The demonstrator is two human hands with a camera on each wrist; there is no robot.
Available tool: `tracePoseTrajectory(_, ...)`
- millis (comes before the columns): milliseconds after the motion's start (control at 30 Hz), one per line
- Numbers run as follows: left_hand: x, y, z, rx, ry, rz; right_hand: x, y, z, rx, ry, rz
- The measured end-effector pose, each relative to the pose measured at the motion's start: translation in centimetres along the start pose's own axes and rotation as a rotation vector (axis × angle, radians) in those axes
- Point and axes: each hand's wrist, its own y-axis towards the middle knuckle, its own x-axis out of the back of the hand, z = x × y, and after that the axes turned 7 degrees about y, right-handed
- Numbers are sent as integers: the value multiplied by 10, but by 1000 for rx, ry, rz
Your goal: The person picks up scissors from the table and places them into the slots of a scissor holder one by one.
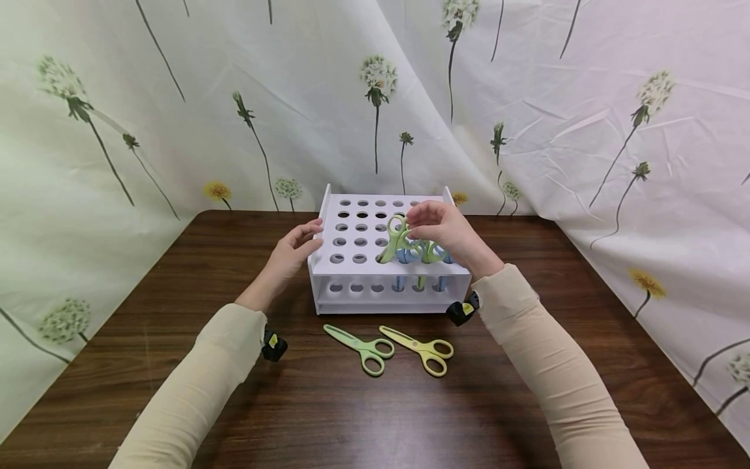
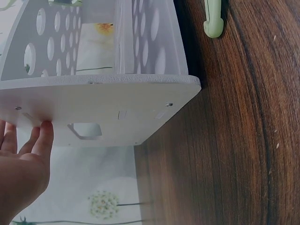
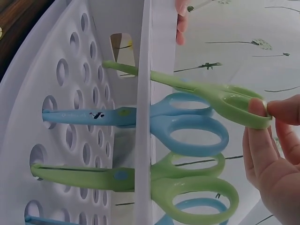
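Observation:
My right hand (image 1: 448, 233) pinches the handle of green scissors (image 3: 206, 92). Their blade passes through a front-row hole in the top panel of the white rack (image 1: 351, 269), its tip short of the lower panel in the right wrist view. Beside them, blue scissors (image 3: 187, 133) and other green scissors (image 3: 187, 197) stand point down in the rack; more blue scissors (image 1: 448, 256) are at the right end, partly hidden. My left hand (image 1: 291, 251) rests its fingertips against the rack's left side panel (image 2: 103, 105), fingers slightly bent.
In front of the rack, loose green scissors (image 1: 357, 344) and yellow scissors (image 1: 415, 344) lie on the dark wooden table (image 1: 281, 417). Behind hangs a white curtain (image 1: 316, 85) printed with dandelions.

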Motion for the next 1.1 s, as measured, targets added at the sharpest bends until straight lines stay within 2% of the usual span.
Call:
tracePoseTrajectory(100,0,-2,-5,15,-14,4,-1,1,-1,-1,5,6)
tracePoseTrajectory(300,-3,-13,-28,25,-2,8,-4,4,-3,-6,5,-2)
tracePoseTrajectory(400,-3,-14,-31,29,3,7,-6,6,-4,-2,-17,-5)
tracePoseTrajectory(500,-3,-13,-28,29,-1,8,-8,9,-5,-6,-33,-10)
tracePoseTrajectory(767,-1,-2,-4,15,-14,-4,-13,11,-9,-20,-39,-9)
tracePoseTrajectory(1100,-1,-1,-1,4,-2,-9,-17,11,-9,-11,-78,11)
